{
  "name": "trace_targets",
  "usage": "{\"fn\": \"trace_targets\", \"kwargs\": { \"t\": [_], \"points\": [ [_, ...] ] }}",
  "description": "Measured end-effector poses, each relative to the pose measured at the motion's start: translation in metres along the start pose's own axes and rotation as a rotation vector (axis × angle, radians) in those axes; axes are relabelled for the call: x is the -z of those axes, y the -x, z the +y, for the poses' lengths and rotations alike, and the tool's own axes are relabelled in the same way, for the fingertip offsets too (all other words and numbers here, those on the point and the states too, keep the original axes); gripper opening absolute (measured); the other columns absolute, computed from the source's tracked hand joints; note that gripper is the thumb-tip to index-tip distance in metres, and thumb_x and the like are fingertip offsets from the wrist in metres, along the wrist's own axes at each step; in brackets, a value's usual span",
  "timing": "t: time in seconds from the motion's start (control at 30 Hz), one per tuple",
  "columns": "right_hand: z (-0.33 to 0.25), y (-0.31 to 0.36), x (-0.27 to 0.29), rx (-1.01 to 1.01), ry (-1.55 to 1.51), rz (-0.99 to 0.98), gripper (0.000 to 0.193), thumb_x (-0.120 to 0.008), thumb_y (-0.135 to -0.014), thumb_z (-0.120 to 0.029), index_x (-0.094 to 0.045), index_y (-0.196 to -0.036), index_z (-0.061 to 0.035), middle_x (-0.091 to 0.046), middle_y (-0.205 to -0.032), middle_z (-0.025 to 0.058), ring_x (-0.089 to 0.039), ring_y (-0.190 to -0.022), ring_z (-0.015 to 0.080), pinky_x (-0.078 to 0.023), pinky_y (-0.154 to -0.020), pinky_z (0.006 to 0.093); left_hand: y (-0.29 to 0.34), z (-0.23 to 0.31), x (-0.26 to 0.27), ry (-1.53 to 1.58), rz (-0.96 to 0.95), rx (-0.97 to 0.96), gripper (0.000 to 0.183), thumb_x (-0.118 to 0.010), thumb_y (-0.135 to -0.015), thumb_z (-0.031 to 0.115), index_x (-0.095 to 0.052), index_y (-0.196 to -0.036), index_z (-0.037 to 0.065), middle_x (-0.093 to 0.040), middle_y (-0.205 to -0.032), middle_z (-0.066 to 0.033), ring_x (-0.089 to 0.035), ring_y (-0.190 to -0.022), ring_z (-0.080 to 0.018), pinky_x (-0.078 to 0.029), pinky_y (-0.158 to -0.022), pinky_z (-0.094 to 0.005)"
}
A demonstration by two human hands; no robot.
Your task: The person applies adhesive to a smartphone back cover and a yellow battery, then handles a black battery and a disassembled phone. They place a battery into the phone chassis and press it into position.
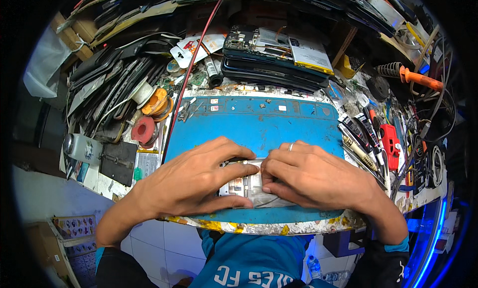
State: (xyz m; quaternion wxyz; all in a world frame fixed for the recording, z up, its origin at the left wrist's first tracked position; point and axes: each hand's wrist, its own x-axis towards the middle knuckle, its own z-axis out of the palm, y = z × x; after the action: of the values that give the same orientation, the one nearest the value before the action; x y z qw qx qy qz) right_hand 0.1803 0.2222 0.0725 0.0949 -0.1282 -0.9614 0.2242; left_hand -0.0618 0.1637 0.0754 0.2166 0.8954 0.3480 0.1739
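An opened phone (236, 188) lies on the blue work mat (209, 129) near its front edge, its inner parts facing up. Across its left end, my left hand (199, 178) grips it, with the thumb along the near side and fingers along the far side. One left fingertip reaches to the middle of the phone. My right hand (311, 176), wearing a ring, is closed over the phone's right half, fingertips bent together at its middle. Whatever those fingertips pinch is hidden. Both hands cover much of the phone.
Behind the mat stands a stack of phone parts (276, 71). Leaning dark panels (114, 84), a red spool (143, 130) and a bottle (82, 147) are at left. Right are tubes (359, 149), a red tool (390, 146) and an orange-handled soldering iron (420, 79). A red cable (191, 64) crosses the left side.
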Motion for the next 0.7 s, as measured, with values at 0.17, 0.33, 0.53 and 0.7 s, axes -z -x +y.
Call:
{"fn": "trace_targets", "kwargs": {
  "t": [0.17,0.33,0.53,0.7],
  "points": [
    [-0.0009,-0.0003,-0.002,-0.013,0.012,0.005,0.019,-0.063,-0.093,-0.021,-0.055,-0.096,-0.0034,-0.059,-0.087,0.0117,-0.059,-0.082,0.031,-0.048,-0.075,0.0411,0.0003,0.0014,-0.0029,0.032,0.018,0.034,0.051,-0.078,-0.08,0.035,-0.062,-0.115,0.001,-0.059,-0.114,-0.0146,-0.057,-0.106,-0.0304,-0.051,-0.089,-0.039],
    [-0.0006,0.0003,0.0022,-0.107,-0.105,-0.02,0.017,-0.062,-0.093,-0.019,-0.055,-0.095,-0.0043,-0.061,-0.087,0.0116,-0.06,-0.08,0.0321,-0.048,-0.074,0.0413,-0.0001,0.0001,-0.0072,0.063,0.064,0.061,0.058,-0.089,-0.068,0.028,-0.063,-0.114,0.006,-0.062,-0.116,-0.0093,-0.059,-0.097,-0.0277,-0.051,-0.084,-0.0383],
    [-0.0029,0.0,0.001,-0.152,-0.148,-0.005,0.014,-0.064,-0.092,-0.016,-0.057,-0.095,-0.0041,-0.064,-0.091,0.012,-0.062,-0.082,0.0324,-0.05,-0.072,0.0412,0.0008,-0.0013,-0.008,0.055,0.07,0.047,0.057,-0.089,-0.067,0.03,-0.063,-0.114,0.009,-0.061,-0.117,-0.0096,-0.059,-0.097,-0.0277,-0.05,-0.084,-0.0382],
    [0.0028,-0.0009,0.0034,-0.083,-0.287,0.004,0.018,-0.06,-0.094,-0.016,-0.057,-0.098,0.0011,-0.061,-0.087,0.0194,-0.062,-0.081,0.0397,-0.05,-0.074,0.0457,0.0009,-0.0052,-0.0007,0.153,-0.003,0.049,0.04,-0.076,-0.082,0.028,-0.064,-0.109,0.001,-0.056,-0.117,-0.0158,-0.055,-0.106,-0.0321,-0.048,-0.091,-0.0401]
  ]
}}
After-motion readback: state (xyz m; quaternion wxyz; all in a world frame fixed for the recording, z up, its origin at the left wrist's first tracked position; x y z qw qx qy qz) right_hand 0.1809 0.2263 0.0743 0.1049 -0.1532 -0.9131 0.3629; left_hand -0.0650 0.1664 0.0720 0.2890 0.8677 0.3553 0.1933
